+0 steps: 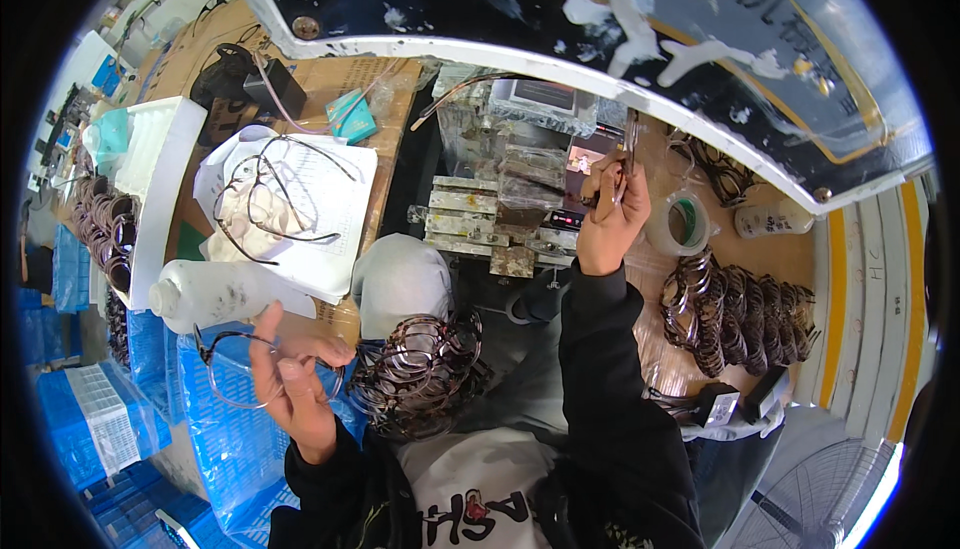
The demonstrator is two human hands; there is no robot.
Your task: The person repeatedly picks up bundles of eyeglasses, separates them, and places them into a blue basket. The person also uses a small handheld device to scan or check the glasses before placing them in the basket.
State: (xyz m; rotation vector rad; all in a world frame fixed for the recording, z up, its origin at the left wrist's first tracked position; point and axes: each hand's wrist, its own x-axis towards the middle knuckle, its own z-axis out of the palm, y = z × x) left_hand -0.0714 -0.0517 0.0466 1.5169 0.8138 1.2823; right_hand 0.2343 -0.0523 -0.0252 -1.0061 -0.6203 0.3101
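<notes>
My left hand (297,389) pinches an eyeglass frame (213,381) at the lower left; its thin dark rim shows beside my fingers. My right hand (615,217) is raised at the right side of the metal machine fixture (470,211). Its fingers are curled round a thin, dark, upright piece (632,129), whose kind I cannot make out. Over my lap, just right of my left hand, sits a heap of brown eyeglass frames (415,374). Further eyeglass frames (265,184) lie on white papers (345,217) at the left.
A large machine panel (520,9) overhangs the far side. A white bottle (215,294) lies left, near blue crates (225,419). Rightward are a tape roll (696,226), another bottle (770,219) and stacked eyeglass frames (735,314). A fan (830,494) stands lower right.
</notes>
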